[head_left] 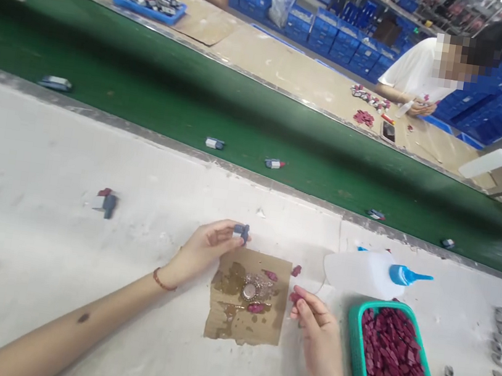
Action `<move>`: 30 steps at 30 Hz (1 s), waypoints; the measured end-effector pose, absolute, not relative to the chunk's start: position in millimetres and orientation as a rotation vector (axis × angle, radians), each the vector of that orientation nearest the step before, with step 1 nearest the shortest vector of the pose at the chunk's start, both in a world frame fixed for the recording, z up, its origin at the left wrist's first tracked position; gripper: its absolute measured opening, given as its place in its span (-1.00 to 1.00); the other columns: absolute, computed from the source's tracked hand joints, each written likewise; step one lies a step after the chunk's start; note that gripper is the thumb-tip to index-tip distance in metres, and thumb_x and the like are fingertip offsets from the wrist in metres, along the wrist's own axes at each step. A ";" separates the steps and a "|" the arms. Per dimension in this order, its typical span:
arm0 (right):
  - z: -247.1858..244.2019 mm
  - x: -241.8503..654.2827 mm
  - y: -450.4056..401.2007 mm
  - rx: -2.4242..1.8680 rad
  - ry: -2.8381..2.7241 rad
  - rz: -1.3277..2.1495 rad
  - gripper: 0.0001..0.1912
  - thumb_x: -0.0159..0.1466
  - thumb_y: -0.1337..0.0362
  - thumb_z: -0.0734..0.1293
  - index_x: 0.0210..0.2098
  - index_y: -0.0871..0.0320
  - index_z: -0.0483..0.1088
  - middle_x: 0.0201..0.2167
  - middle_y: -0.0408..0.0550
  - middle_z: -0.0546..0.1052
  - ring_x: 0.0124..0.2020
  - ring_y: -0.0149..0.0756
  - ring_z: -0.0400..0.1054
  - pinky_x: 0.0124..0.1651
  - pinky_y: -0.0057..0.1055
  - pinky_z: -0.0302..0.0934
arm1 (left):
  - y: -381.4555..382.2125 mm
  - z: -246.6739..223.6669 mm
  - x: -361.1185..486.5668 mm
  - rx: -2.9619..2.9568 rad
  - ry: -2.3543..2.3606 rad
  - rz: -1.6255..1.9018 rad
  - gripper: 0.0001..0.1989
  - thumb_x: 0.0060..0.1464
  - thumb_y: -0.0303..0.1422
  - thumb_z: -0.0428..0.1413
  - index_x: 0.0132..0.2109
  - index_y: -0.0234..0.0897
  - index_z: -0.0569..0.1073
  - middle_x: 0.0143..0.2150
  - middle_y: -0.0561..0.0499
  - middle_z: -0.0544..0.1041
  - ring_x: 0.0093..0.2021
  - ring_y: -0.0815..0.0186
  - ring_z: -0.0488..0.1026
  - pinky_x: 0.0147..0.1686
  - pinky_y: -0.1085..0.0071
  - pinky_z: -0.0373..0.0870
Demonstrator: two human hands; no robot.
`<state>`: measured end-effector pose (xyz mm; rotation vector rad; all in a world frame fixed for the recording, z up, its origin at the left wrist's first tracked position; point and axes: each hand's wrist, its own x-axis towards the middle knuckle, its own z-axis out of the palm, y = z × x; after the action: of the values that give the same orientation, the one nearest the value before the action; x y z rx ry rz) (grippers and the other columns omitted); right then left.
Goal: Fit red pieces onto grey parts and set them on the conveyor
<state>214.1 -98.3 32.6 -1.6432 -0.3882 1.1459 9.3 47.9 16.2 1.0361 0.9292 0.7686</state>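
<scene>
My left hand [208, 247] pinches a small dark blue and grey plastic part [241, 231] just above the far edge of a cardboard piece [268, 333]. To the right of the cardboard, my right hand [318, 328] is closed on a small dark red plastic piece [295, 297]. Wet stains spread over the cardboard, with a round metal cap [249, 291] near its middle. Two dark red pieces, one on the near side [255, 307] and one on the far side [270, 275], lie beside the cap. Another red piece [296, 271] rests just off the cardboard's right edge.
A green basket [355, 327] of red pieces stands at right, beside a lying white bottle [356, 271] with a blue nozzle. An assembled part [106, 203] lies at left. Beyond runs a green conveyor [159, 107] carrying several parts. Two people work across it.
</scene>
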 end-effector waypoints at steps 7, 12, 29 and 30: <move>13.6 180.2 -77.8 -1.772 -0.919 1.057 -0.64 0.11 -0.06 0.43 -0.41 0.14 0.58 -0.57 -0.07 0.57 -0.58 -0.28 0.42 -0.49 -0.38 0.36 | 30.4 5.0 1.6 1.022 0.895 0.826 -0.70 -0.03 -0.19 0.30 -0.23 -0.29 0.50 -0.21 -0.13 0.64 -0.20 0.17 0.57 -0.17 0.29 0.47; 17.4 175.8 -74.7 -1.729 -1.483 0.873 -0.67 0.38 0.09 0.22 -0.31 0.11 0.54 -0.36 -0.01 0.62 -0.38 -0.24 0.51 -0.35 -0.39 0.42 | 28.5 -3.5 0.8 1.083 0.931 0.880 -0.77 0.03 -0.22 0.24 -0.23 -0.28 0.50 -0.18 -0.12 0.63 -0.15 0.19 0.55 -0.03 0.27 0.44; 19.8 173.7 -76.2 -1.738 -1.631 0.764 -0.74 0.38 0.22 0.22 -0.34 0.11 0.51 -0.44 -0.05 0.60 -0.44 -0.26 0.49 -0.38 -0.40 0.35 | 26.8 7.0 0.6 0.732 0.844 0.806 -0.70 -0.17 -0.24 0.40 -0.32 -0.31 0.55 -0.35 -0.03 0.62 -0.29 0.28 0.55 -0.26 0.43 0.47; 20.4 174.7 -75.8 -1.751 -1.523 0.831 -0.75 0.36 0.19 0.25 -0.34 0.11 0.52 -0.45 -0.05 0.60 -0.45 -0.26 0.49 -0.40 -0.40 0.35 | 26.1 7.6 0.8 0.671 0.821 0.788 -0.68 -0.19 -0.23 0.41 -0.32 -0.31 0.54 -0.37 -0.01 0.61 -0.30 0.29 0.55 -0.29 0.46 0.46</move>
<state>174.7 -75.8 20.4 -1.7513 -1.5229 0.8313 0.8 26.1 7.6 0.6713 0.8210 0.7876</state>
